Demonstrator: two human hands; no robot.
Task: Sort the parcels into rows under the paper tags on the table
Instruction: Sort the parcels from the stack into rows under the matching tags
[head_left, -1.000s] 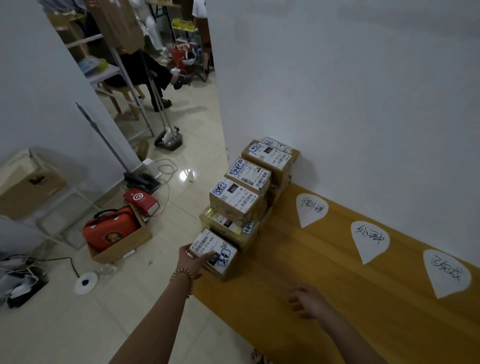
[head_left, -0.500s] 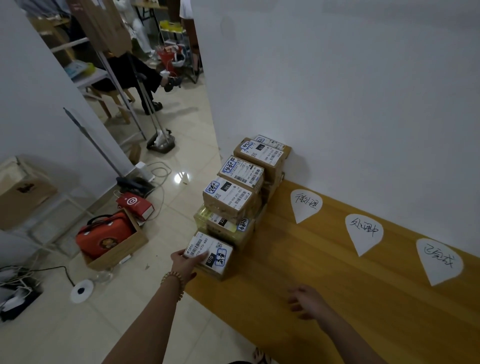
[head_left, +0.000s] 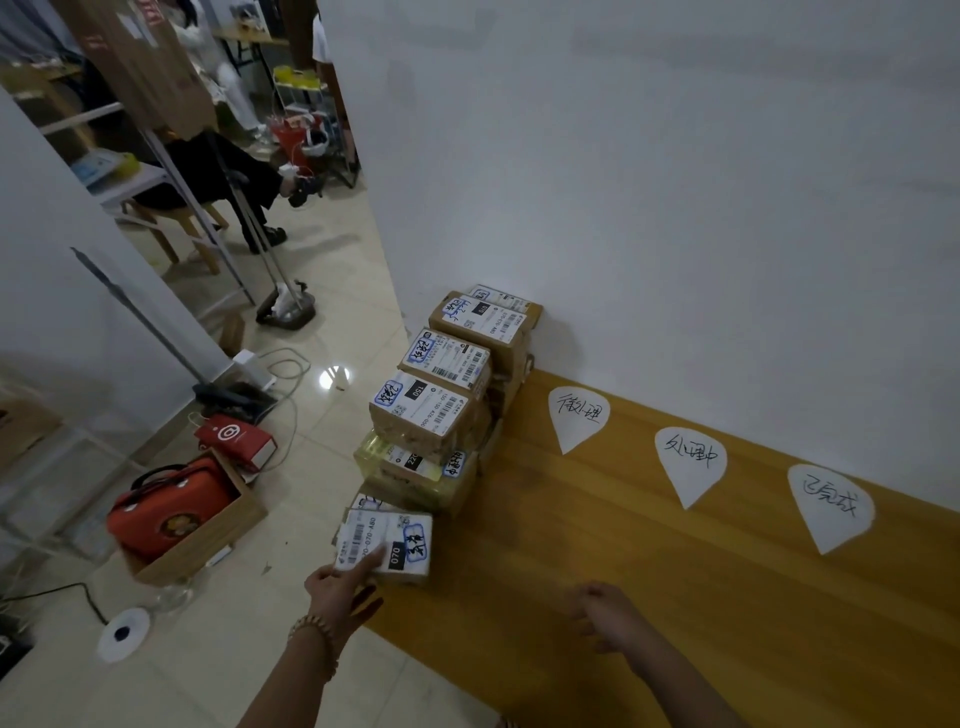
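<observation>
Setting: white plaster wall (head_left: 675, 182) above a long yellow-brown wooden table (head_left: 675, 597), with beige tiled floor (head_left: 270, 649) to its left. Along the wall edge of the table lie three white teardrop paper tags with handwritten characters: left tag (head_left: 577, 415), middle tag (head_left: 688, 462), right tag (head_left: 828, 506). No parcel lies below any of them yet. At the table's left end is a stepped stack of brown cardboard parcels with white shipping labels (head_left: 431, 410), running from the wall toward the near edge. Item in hand: a small flat cardboard parcel labelled 070 (head_left: 395, 535), at the near-left corner of the table. The left hand (head_left: 340, 590), with a beaded bracelet at the wrist, grips its near edge, the thumb laid over the label and the fingers underneath. Compared with a second ago, this parcel has come away from the foot of the stack and tilted toward the person, uncovering another label just behind it. Whether its underside is clear of the table cannot be told. The first pick seems under way, with reading its mark and choosing a tag to follow. The right hand (head_left: 605, 613) hovers over bare wood holding nothing, fingers loosely curled and blurred. On the floor: an orange-red zip case in a wooden crate (head_left: 171, 514).
</observation>
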